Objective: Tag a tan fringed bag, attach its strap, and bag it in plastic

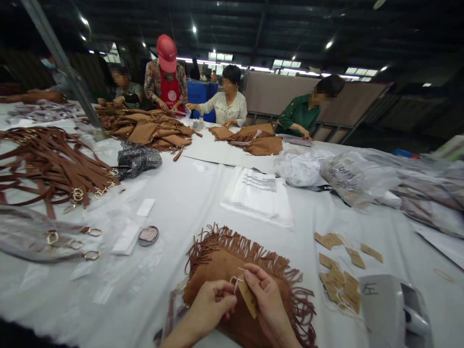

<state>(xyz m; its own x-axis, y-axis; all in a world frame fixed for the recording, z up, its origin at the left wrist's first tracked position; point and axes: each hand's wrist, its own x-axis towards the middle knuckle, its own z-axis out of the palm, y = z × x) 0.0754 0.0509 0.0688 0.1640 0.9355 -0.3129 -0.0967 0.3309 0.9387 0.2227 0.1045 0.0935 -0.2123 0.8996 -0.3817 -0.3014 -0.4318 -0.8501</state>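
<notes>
A brown suede bag with fringe (pixel 203 270) lies on the white table directly under both hands. My right hand (pixel 266 295) pinches a tan hang tag (pixel 248 298) between thumb and fingers, just above the bag. White string (pixel 235 282) loops from the tag toward my left hand (pixel 213 302), whose thumb and fingertips are closed on it. Part of a plastic-wrapped strap (pixel 173 304) shows at the bag's left edge.
Loose tan tags (pixel 337 280) and a grey plastic device (pixel 389 309) lie at right. White plastic bags (pixel 257 193) are stacked ahead. Brown straps (pixel 50 164) and a small round tin (pixel 148 236) are at left. Several people work across the table around piled brown bags (pixel 145 128).
</notes>
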